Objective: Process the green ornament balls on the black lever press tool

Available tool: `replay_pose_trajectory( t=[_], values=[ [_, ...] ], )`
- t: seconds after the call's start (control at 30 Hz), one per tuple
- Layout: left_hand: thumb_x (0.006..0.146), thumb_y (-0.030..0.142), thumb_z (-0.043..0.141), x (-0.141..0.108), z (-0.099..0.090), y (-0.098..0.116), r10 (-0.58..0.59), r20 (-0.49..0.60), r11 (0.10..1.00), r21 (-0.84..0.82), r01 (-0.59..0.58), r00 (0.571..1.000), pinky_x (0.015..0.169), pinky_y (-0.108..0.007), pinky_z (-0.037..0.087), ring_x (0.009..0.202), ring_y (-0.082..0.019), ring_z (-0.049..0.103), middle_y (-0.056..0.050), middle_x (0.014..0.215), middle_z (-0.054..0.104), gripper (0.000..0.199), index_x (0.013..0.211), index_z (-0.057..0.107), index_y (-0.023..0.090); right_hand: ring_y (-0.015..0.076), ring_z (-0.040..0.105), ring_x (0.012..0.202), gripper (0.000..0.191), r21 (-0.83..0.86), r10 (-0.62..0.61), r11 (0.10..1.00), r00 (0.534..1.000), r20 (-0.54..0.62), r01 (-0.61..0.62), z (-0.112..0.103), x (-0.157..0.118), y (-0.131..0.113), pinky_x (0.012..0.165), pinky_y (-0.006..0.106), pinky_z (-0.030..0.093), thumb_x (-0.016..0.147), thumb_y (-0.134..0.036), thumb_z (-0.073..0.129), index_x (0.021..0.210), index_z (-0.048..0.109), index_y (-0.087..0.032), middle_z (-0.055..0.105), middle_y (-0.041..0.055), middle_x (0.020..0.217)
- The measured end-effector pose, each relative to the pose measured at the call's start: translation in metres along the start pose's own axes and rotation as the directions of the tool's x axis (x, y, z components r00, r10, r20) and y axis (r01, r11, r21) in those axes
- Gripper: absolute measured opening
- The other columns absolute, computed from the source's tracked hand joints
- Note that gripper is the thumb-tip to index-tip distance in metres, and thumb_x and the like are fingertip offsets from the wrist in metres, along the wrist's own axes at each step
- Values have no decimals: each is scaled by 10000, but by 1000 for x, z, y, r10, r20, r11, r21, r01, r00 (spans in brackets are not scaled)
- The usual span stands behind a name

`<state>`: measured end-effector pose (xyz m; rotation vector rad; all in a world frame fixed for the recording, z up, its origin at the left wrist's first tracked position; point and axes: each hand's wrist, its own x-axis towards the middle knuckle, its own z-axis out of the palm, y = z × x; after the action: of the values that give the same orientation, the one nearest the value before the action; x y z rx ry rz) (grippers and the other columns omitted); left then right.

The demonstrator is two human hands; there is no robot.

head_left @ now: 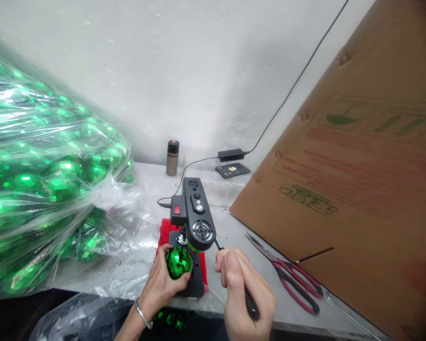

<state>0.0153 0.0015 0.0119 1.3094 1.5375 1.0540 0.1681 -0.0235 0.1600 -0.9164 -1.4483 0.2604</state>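
A shiny green faceted ball (179, 262) is held in my left hand (163, 279), its fingers and thumb curved round it, at the base of a black machine (199, 208). My right hand (246, 293) is closed round a black-handled lever (252, 305), whose metal rod runs up to the machine's right side. The machine has a red switch (177, 210) on its left and stands over a red cloth (165, 229). The ball sits just below and left of the machine's round front end; whether the two touch cannot be made out.
A clear bag of green balls (57, 189) fills the left. Behind the machine are a small bottle (172, 158), a black adapter (231, 155) and a phone (232, 170). On the right lie red-and-black scissors (294, 282) beside a large cardboard box (358, 166).
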Motion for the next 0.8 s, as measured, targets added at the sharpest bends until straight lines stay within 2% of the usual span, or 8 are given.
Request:
replay_pose_trajectory(
  t=[0.07,0.17,0.23,0.33,0.43,0.63,0.8],
  values=[
    [703,521,794,3,-8,-6,-55,-31,992,-118,51,998,1043,-520,543,1150,-361,706,-134,1222,717,687,1265,557,207,106,525,618,344,-4,6,1000,1000,12,-6,0,0,0,569,234,438,1057,-67,429,753,474,-220,463,-27,662],
    [807,643,731,6,-22,-13,-102,-51,964,-253,86,993,1150,-490,483,1300,-351,657,-133,1321,716,678,1302,584,204,108,523,611,356,-12,19,1000,1000,0,-19,1,0,-2,564,236,435,1060,-79,433,735,464,-222,462,-27,652],
    [830,660,723,7,-26,-14,-109,-22,955,-280,98,994,1201,-498,440,1373,-359,616,-137,1380,708,688,1330,597,204,101,515,597,361,-12,16,1000,1000,-26,-17,3,0,-3,555,229,425,1060,-80,438,728,461,-221,463,-31,646],
    [785,647,770,7,-23,-14,-92,-4,951,-298,87,996,1189,-486,460,1365,-361,626,-137,1397,709,729,1341,606,205,99,506,582,361,-10,18,1000,999,-36,-18,4,1,-3,543,228,416,1059,-84,439,726,468,-220,463,-33,641],
    [750,584,804,6,-14,-11,-44,-1,969,-242,42,999,1155,-473,490,1315,-352,659,-124,1369,725,738,1353,603,211,104,507,590,352,-2,20,1000,1000,-24,-20,3,1,-3,547,233,420,1057,-84,438,735,479,-220,469,-30,646],
    [701,413,821,0,-2,-1,77,-25,997,27,-77,997,1158,-552,491,1307,-396,660,-141,1333,730,721,1363,608,222,93,490,585,353,-1,8,1000,999,-32,-8,3,1,-2,541,223,409,1059,-81,442,736,454,-223,456,-38,651],
    [656,346,814,-4,5,1,134,-23,986,103,-131,991,1142,-610,502,1289,-434,654,-170,1303,719,734,1354,634,206,101,496,588,361,-5,15,1000,1000,-20,-15,2,0,-1,545,235,418,1060,-84,442,728,448,-225,436,-35,650]
  ],
)
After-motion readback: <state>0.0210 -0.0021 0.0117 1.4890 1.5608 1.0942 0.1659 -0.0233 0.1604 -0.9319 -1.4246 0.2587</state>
